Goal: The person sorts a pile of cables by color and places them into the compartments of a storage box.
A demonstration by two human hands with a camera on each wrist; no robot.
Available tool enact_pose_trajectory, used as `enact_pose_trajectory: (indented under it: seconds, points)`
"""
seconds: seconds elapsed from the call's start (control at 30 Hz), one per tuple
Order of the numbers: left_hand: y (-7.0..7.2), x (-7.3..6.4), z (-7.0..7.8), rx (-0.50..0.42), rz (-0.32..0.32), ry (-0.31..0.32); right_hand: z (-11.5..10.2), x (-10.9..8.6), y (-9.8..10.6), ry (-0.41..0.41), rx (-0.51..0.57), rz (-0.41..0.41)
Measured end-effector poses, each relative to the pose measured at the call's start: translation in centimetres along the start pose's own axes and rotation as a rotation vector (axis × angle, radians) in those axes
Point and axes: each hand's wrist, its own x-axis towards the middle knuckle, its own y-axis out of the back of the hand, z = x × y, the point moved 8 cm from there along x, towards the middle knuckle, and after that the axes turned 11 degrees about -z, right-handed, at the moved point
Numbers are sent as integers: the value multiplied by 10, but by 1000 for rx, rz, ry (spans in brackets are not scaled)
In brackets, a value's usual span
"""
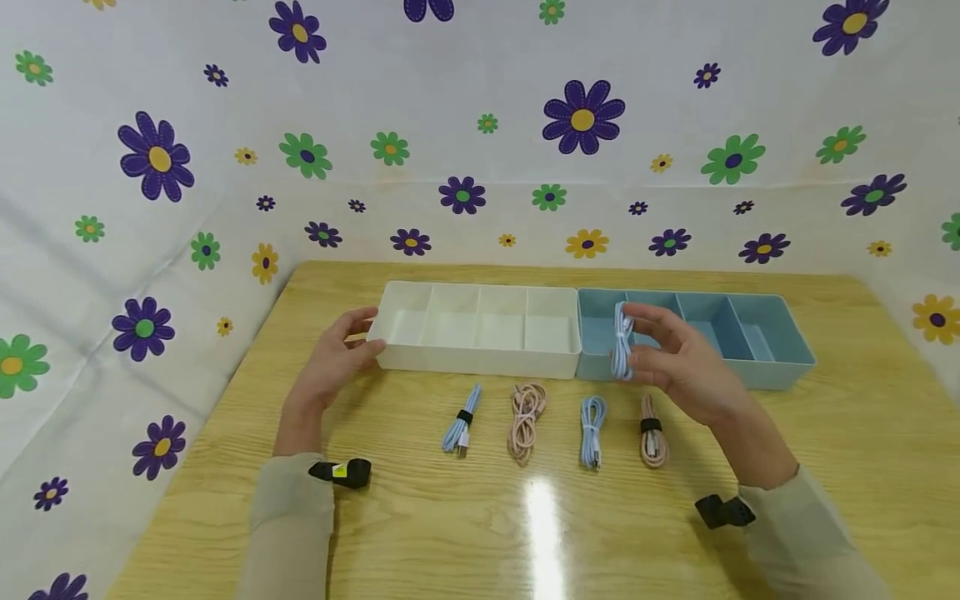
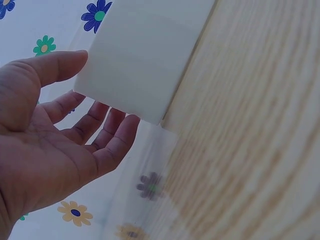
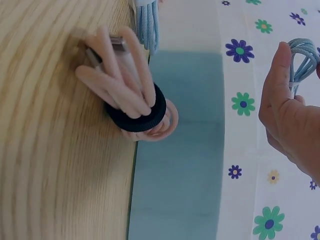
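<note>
My right hand [image 1: 693, 371] pinches a coiled light blue charging cable [image 1: 622, 342] upright between thumb and fingers, over the front left part of the blue divided box [image 1: 765, 375]. In the right wrist view, the coil's looped end [image 3: 301, 47] shows above the fingertips. At the left end of the white divided box [image 1: 480, 360], my left hand [image 1: 330, 362] holds the corner, thumb at the front rim and fingers curved around the end. The left wrist view shows this hand [image 2: 60, 135] against the box's white wall [image 2: 145, 55].
In front of the boxes lie a blue cable with a black strap [image 1: 461, 421], a pink cable [image 1: 527, 421], another blue cable [image 1: 592, 429] and a pink cable with a black strap [image 1: 652, 433]. The two boxes stand end to end before a flowered backdrop [image 1: 487, 158].
</note>
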Motion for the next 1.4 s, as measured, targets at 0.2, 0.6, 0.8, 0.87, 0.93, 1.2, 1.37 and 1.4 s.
enact_pose_trajectory:
  seconds: [0.2, 0.6, 0.8, 0.87, 0.93, 1.2, 1.37, 1.4]
  points:
    - [4, 1, 2, -6, 3, 2, 2, 15, -6, -60, -28, 1]
    - [1, -3, 2, -56, -18, -4, 14, 37, -3, -154, -38, 4]
    - [0, -3, -1, -89, -29, -12, 17, 47, -3, -166, -10, 1]
    - [0, -3, -2, -102, -34, -15, 18, 50, -4, -171, -15, -1]
    - [0, -3, -2, -103, -34, -18, 18, 54, -6, -173, -20, -6]
    - [-1, -2, 1, -108, -40, -24, 17, 69, -12, -187, -40, -3]
    - [-1, 0, -1, -118, -40, -27, 19, 78, -15, -182, -50, 0]
    - [-1, 0, -1, -121, -41, -29, 19, 79, -16, -178, -45, 0]
